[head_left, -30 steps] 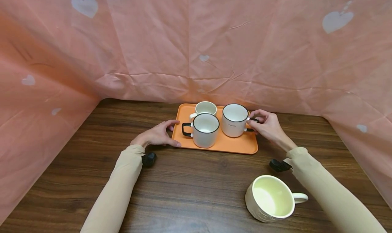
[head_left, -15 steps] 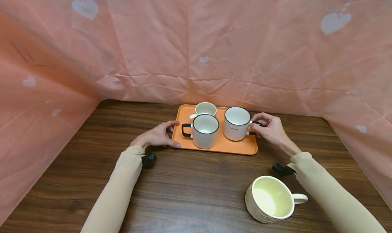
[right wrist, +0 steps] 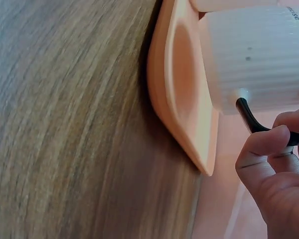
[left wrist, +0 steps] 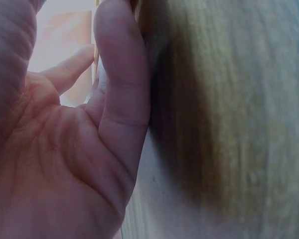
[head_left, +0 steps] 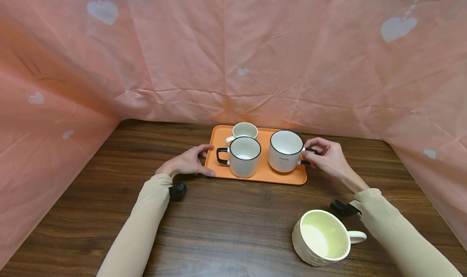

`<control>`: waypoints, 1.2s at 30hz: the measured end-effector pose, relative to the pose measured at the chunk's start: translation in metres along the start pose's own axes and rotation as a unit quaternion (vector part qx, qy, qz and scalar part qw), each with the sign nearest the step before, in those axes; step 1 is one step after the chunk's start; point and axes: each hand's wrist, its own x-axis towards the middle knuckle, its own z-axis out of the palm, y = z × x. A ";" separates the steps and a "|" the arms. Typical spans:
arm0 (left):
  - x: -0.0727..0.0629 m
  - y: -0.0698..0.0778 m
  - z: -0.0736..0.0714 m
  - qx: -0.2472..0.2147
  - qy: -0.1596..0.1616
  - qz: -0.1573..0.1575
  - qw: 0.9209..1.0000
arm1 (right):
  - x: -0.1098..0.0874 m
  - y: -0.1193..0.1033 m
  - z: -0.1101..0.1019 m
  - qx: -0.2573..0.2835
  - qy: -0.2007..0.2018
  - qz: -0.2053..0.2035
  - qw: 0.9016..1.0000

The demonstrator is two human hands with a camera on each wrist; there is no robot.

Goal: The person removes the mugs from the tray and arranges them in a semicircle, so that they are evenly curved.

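Observation:
My right hand (head_left: pixel 327 155) pinches the black handle of a white enamel-style mug (head_left: pixel 285 155) with a black rim. This mug stands upright at the right part of the orange tray (head_left: pixel 266 176); in the right wrist view the thumb and fingers close on its handle (right wrist: pixel 251 119). At the tray's left end, my left hand (head_left: pixel 186 160) touches the rim with thumb and index finger spread apart. A second black-rimmed mug (head_left: pixel 245 159) sits left of centre on the tray, its black handle pointing left. Behind it, partly hidden, is a smaller cream cup (head_left: pixel 243 129).
A larger pale-yellow cup (head_left: pixel 310 246) stands on the dark wooden table (head_left: pixel 226 220) at the front right, handle to the right, beside my right forearm. Pink cloth (head_left: pixel 262 58) with white hearts hangs close behind the tray and along both sides.
My right hand has drawn the mug to the right and slightly towards me, widening the space between the two black-rimmed mugs. The left hand and the tray keep their place.

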 end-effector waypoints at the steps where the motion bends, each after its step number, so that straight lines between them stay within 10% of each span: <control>1: 0.000 0.000 0.000 -0.002 -0.001 0.001 1.000 | -0.001 -0.002 -0.001 0.000 -0.002 -0.002 1.000; 36: 0.002 0.003 -0.002 -0.002 0.000 0.007 1.000 | -0.034 -0.024 -0.007 0.010 -0.127 -0.121 0.984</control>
